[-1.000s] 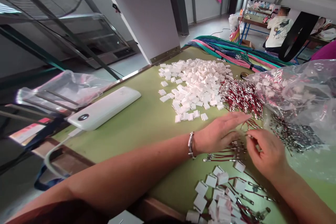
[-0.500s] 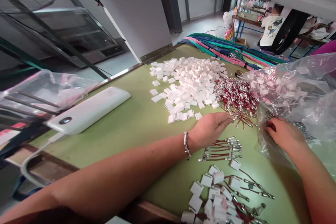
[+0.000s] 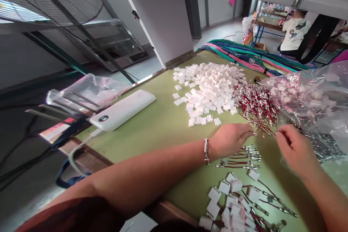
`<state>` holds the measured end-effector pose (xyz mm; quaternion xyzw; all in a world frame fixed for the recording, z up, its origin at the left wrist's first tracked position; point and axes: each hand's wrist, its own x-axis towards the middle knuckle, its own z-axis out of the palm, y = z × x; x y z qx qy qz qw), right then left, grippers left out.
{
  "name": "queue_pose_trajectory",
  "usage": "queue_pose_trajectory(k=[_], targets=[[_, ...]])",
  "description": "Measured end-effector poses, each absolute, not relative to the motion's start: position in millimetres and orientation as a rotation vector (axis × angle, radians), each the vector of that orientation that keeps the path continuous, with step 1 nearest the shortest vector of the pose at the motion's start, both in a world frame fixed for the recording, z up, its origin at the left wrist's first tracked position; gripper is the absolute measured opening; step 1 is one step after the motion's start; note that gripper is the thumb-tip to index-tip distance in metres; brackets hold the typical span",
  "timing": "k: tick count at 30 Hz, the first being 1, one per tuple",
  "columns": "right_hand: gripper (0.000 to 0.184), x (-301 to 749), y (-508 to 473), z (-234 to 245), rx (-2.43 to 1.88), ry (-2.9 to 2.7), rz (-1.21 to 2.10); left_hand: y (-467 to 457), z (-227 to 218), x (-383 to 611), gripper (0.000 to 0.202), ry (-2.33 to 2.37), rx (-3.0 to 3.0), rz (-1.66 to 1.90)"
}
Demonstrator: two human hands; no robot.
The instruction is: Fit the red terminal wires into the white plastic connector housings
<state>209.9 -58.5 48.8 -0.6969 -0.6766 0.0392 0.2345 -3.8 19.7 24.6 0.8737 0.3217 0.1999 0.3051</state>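
My left hand (image 3: 231,138) rests on the green table (image 3: 152,127) with its fingers curled, the fingertips pinching the end of a short red wire with metal terminals (image 3: 265,133). My right hand (image 3: 295,148) is closed in a pinch at the wire's other end, beside the clear plastic bag (image 3: 312,98). Just beyond both hands lies a heap of red terminal wires (image 3: 254,103). A small row of the same wires (image 3: 241,157) lies under my left hand. Behind it spreads a pile of white plastic housings (image 3: 209,87).
Assembled white housings with red wires (image 3: 236,203) lie near the front edge. A white power bank (image 3: 123,109) with a cable sits at the left edge. Bundles of coloured cables (image 3: 244,56) lie at the far end. Another person (image 3: 295,30) sits at a table beyond.
My right hand has come out of the plastic bag toward my left hand. Both hands now pinch one red wire between them. The camera view has shifted slightly.
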Motion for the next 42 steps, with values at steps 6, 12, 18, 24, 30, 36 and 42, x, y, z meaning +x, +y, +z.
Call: queue_pose_trajectory(k=[6, 12, 18, 24, 30, 36, 42], targets=[[0.014, 166, -67, 41, -1.624, -1.870, 0.298, 14, 33, -4, 0.030, 0.773, 2.334, 0.450], [0.014, 170, -66, 38, -1.615, -1.791, 0.294, 13, 35, -4, 0.031, 0.779, 2.333, 0.424], [0.016, 174, -66, 39, -1.615, -1.842, 0.338, 14, 32, -6, 0.029, 0.776, 2.471, 0.351], [0.026, 171, -74, 44, -1.701, -1.658, 0.837, 12, 30, -7, 0.012, 0.554, 2.804, 0.274], [0.031, 190, -59, 46, -1.846, -1.681, 0.855, 11, 28, -5, 0.014, 0.568, 2.888, 0.378], [0.031, 197, -40, 32, -2.016, -1.893, 0.059, 7, 28, -4, 0.041, 0.638, 2.728, 0.438], [0.035, 174, -40, 22, -2.246, -2.043, -0.318, 25, 25, -2, 0.030, 0.975, 2.487, 0.577]])
